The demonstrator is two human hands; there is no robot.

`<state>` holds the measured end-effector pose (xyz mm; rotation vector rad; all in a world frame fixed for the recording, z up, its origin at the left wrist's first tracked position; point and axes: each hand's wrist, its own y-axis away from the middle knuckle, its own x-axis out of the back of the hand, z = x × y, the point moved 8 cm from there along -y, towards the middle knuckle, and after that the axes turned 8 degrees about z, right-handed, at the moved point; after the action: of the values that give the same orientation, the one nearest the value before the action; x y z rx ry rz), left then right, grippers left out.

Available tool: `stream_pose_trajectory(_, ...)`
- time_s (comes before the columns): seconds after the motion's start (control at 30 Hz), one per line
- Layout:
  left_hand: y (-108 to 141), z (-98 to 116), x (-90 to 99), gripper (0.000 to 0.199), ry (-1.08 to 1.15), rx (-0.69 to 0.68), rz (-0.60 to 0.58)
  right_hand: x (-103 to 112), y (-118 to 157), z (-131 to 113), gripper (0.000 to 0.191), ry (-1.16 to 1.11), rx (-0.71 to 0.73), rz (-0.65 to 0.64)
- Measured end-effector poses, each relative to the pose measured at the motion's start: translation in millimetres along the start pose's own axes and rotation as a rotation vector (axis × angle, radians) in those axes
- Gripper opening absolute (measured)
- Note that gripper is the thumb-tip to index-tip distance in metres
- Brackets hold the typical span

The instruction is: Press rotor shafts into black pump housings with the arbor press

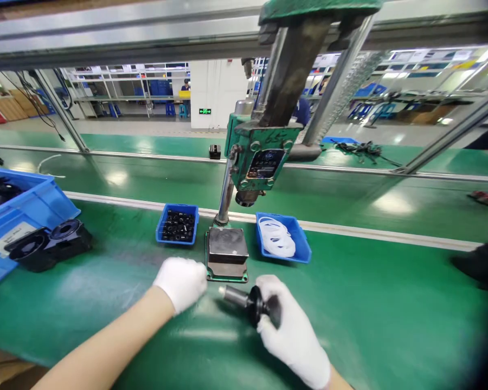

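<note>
Both my hands wear white gloves. My right hand [290,330] is closed round a black part [255,306] with a disc-like flange and a dark shaft. The shaft ends in a small pale tip and points left, just in front of the press base. My left hand [181,284] is closed, at the front left of the metal block [228,245] on the press base; its fingertips are turned away, and whatever they hold is hidden. Above the block hangs the green press head [260,157].
Behind my left hand sits a blue bin [177,223] of small black parts. A blue bin [283,238] of white rings stands right of the press. Black housings [51,244] lie by a large blue crate [22,216] at left. A metal rail crosses behind.
</note>
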<state>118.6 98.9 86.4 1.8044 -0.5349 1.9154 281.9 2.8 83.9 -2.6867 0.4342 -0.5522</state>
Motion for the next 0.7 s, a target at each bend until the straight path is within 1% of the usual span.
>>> stream_pose_trajectory(0.07,-9,-45,20.3,0.041,-0.093,0.134,0.084,9,-6,12,0.026,-0.099,-0.098,0.068)
stream_pose_trajectory(0.13,-19,-80,37.7,0.043,-0.154,0.212,0.145,4,-6,20,0.024,-0.159,-0.178,0.044)
stream_pose_trajectory(0.17,-25,-92,44.4,0.038,-0.177,0.225,0.167,0,-5,22,0.024,-0.173,-0.202,0.017)
stream_pose_trajectory(0.23,-38,-107,52.8,0.032,-0.213,0.212,0.185,-9,-2,23,0.024,-0.175,-0.227,-0.029)
stream_pose_trajectory(0.27,-45,-111,54.2,0.034,-0.23,0.193,0.176,-12,0,23,0.024,-0.169,-0.231,-0.043)
stream_pose_trajectory(0.33,-57,-113,52.0,0.035,-0.255,0.152,0.12,-15,1,24,0.025,-0.153,-0.244,-0.065)
stream_pose_trajectory(0.43,-72,-112,43.3,0.023,-0.277,0.125,0.011,-13,0,26,0.025,-0.14,-0.269,-0.078)
stream_pose_trajectory(0.5,-80,-110,38.8,0.018,-0.28,0.13,-0.029,-11,-2,28,0.026,-0.13,-0.283,-0.084)
stream_pose_trajectory(0.6,-87,-109,38.1,0.015,-0.241,0.148,-0.026,-9,-3,29,0.026,-0.112,-0.285,-0.086)
stream_pose_trajectory(0.7,-85,-109,47.9,0.008,-0.131,0.162,0.054,-7,-4,29,0.027,-0.114,-0.27,-0.071)
